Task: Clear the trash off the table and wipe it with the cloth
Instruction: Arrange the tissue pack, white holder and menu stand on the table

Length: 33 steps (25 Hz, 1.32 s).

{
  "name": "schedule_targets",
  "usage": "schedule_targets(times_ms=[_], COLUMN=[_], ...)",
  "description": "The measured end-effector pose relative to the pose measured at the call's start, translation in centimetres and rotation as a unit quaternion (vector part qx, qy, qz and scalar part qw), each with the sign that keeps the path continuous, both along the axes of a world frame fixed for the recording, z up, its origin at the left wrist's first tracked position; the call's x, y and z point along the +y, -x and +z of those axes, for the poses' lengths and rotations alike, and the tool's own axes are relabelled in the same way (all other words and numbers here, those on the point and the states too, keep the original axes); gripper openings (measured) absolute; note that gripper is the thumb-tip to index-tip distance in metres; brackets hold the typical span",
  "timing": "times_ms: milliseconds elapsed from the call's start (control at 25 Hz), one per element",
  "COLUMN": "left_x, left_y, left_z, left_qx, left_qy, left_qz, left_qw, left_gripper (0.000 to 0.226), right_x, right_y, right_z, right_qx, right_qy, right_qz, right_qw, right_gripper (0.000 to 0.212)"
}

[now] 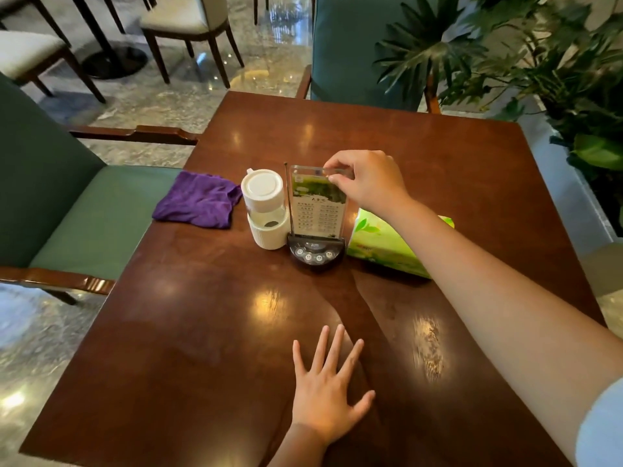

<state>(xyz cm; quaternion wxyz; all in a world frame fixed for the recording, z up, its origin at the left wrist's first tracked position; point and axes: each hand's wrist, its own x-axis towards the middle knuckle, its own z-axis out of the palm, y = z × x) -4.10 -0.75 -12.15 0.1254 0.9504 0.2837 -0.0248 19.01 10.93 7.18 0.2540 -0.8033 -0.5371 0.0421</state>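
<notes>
1. Nearest the cam: left hand (328, 396) lies flat on the table (188, 332), fingers straight and spread, holding nothing. Looks like it's bracing.
2. Mid-table, a row of 3 items close together: white cup (265, 210) w/ lid on the left, menu stand (318, 210) in the centre on a dark call-button base, green tissue pack (381, 244) on the right, partly hidden by the forearm.
3. Right hand (365, 182) reaches over and pinches the top edge of the menu stand, thumb in front, fingers curled over the back. Stand is upright, base on the table.
4. Handling guess: stand is stiff clear acrylic, prob. slick and top-light w/ a heavier base, so a top pinch may let it swing; taking it lower or by the base would be steadier.
5. Cup: rigid, part clear body, contents unclear; grip round the ribbed lower sleeve, keep upright.
6. Tissue pack: soft, light, crushable; take across its width.
7. Farther left, the purple cloth (199, 203) sits crumpled at the table edge, untouched, just beside the cup. Soft, limp, light; bunch it in the palm for wiping.
8. No obvious loose trash visible on the top.
</notes>
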Motion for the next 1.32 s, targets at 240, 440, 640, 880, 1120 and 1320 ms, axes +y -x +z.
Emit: schedule_targets(times_ms=[240,440,640,880,1120,1320], left_x=[0.1,0.0,0.0,0.0,-0.1,0.0], left_y=[0.0,0.0,0.1,0.0,-0.1,0.0], left_z=[0.1,0.2,0.3,0.3,0.5,0.5], left_qx=[0.003,0.004,0.003,0.005,0.003,0.004], left_qy=[0.002,0.003,0.003,0.001,-0.003,-0.003], left_qz=[0.000,-0.001,-0.001,0.001,0.001,0.002], left_qw=[1.000,1.000,1.000,1.000,1.000,1.000], left_gripper=[0.078,0.078,0.078,0.077,0.076,0.076], right_x=[0.0,-0.1,0.1,0.2,0.6,0.6], right_y=[-1.2,-0.4,-0.7,-1.5,-2.2,-2.1], right_z=[-0.6,-0.1,-0.9,-2.0,-2.5,-2.5], right_qx=[-0.005,-0.077,-0.091,-0.085,-0.066,-0.059], right_qy=[0.005,0.020,-0.008,-0.067,-0.085,-0.083], right_qz=[-0.024,0.057,0.089,0.111,0.124,0.108], right_qw=[1.000,0.995,0.992,0.988,0.986,0.989], right_gripper=[0.016,0.044,0.038,0.036,0.036,0.036])
